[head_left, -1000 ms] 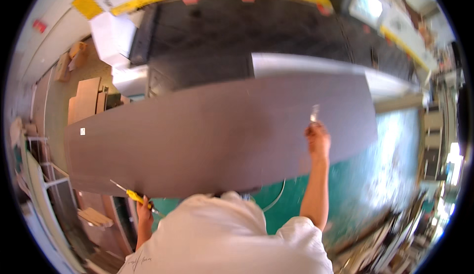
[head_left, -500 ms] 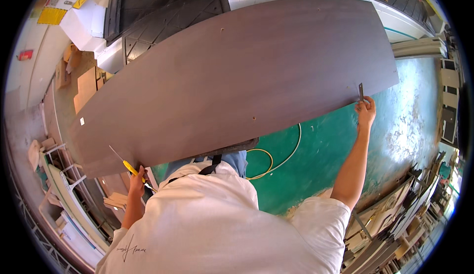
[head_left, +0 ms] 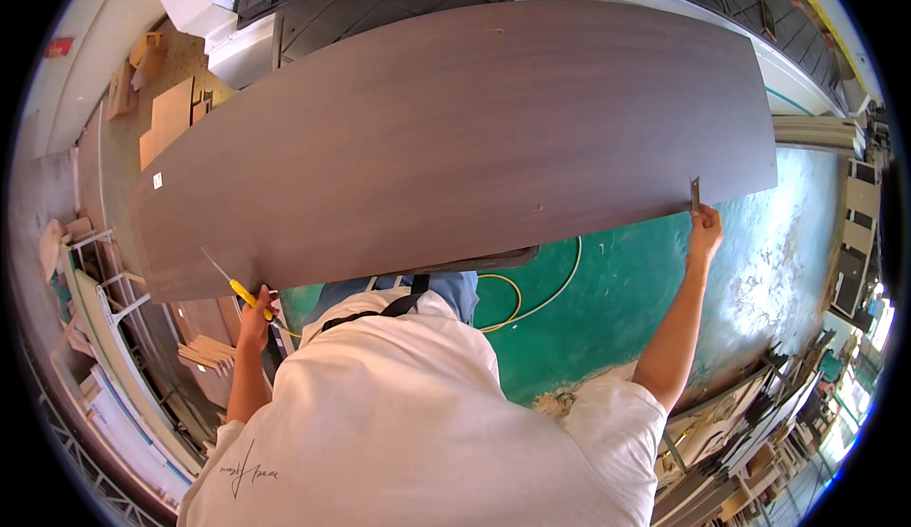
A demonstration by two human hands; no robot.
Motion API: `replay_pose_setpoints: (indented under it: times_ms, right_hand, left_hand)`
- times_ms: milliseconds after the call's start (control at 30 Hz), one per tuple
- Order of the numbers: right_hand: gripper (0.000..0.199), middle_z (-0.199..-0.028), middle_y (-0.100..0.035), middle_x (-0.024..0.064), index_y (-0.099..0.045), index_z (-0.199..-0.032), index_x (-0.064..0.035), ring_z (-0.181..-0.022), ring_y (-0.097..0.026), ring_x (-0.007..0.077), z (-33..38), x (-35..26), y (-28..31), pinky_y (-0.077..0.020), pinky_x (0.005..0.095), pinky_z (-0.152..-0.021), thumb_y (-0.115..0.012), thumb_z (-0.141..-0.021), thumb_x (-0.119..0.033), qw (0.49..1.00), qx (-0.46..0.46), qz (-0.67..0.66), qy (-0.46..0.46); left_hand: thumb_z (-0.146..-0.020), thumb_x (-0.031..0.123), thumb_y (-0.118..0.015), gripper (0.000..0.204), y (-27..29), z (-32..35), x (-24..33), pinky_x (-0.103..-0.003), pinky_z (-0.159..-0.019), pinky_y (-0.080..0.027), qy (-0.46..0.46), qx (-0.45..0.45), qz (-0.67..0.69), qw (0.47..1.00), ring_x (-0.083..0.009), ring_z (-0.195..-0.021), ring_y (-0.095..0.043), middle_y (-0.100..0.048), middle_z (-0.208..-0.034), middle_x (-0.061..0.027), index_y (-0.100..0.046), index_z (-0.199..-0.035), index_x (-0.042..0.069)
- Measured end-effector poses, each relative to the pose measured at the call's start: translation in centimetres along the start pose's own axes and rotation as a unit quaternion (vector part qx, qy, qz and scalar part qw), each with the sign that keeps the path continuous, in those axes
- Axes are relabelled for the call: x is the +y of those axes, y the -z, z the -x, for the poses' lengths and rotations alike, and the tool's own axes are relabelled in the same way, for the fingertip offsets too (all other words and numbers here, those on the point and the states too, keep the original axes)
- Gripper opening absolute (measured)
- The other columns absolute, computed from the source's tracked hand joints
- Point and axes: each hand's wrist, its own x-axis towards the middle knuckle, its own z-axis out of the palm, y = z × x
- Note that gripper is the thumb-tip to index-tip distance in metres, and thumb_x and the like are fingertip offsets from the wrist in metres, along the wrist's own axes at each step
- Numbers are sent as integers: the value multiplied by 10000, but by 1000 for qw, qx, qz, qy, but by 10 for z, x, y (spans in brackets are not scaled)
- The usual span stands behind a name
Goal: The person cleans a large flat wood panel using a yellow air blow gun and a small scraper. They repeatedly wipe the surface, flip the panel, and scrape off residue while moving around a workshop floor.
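Observation:
A long brown panel with a curved far edge spreads across the view in front of me. At its near left end, my left hand is closed round a yellow-handled tool with a thin, straight metal end angled over the panel; its exact kind is unclear. My right hand, by the near edge toward the right end, pinches a small flat metal strip standing up over the panel's surface. A small white label lies on the panel's left end, and a small mark shows near the front edge.
A dark padded support shows under the near edge, close to my body. Yellow and pale hoses curl on the green floor. Racks of boards stand at the lower right, with white-framed racks at the left.
The view has shifted, so the panel's left end sits higher and its right end lower. Both hands keep hold of the same things near the same edge.

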Motion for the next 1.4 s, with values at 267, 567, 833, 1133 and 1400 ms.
replay_pose_setpoints:
  times_ms: [267,567,833,1133,1400]
  right_hand:
    - [190,-952,-753,61,-714,-1121,0,-879,-683,128,120,-62,-68,-522,298,-816,-684,-938,-40,998,-8,51,24]
    - [195,-914,-739,60,-719,-1113,-14,-837,-671,153,257,-122,-140,-521,331,-808,-697,-924,-59,994,-21,86,65]
    - [190,-931,-752,62,-713,-1120,-12,-870,-682,176,347,-155,-188,-526,352,-849,-648,-948,-57,996,-31,57,66]
    - [185,-917,-767,99,-714,-1107,1,-871,-707,219,457,-201,-254,-534,379,-858,-641,-951,-66,995,-35,50,77]
    - [181,-943,-763,107,-711,-1102,6,-862,-706,219,586,-251,-329,-537,386,-842,-636,-951,-58,995,-35,72,68]
  left_hand:
    - [-1000,561,-650,502,121,-63,-11,-318,-725,-468,11,41,156,987,-159,-757,-576,-684,-945,-65,-633,-1126,75]
    - [-951,591,-706,540,269,-142,-42,-310,-718,-449,-13,72,185,980,-144,-835,-580,-649,-946,-11,-644,-1154,95]
    - [-933,589,-730,531,313,-162,-54,-330,-711,-489,7,111,209,971,-158,-764,-569,-594,-877,-23,-621,-1092,94]
    - [-929,578,-742,518,390,-191,-57,-355,-714,-514,-15,121,234,965,-184,-705,-549,-575,-862,-45,-571,-1034,100]
    - [-947,444,-777,360,494,-240,-64,-322,-682,-488,-60,133,300,943,-154,-739,-568,-636,-928,10,-620,-1060,140]
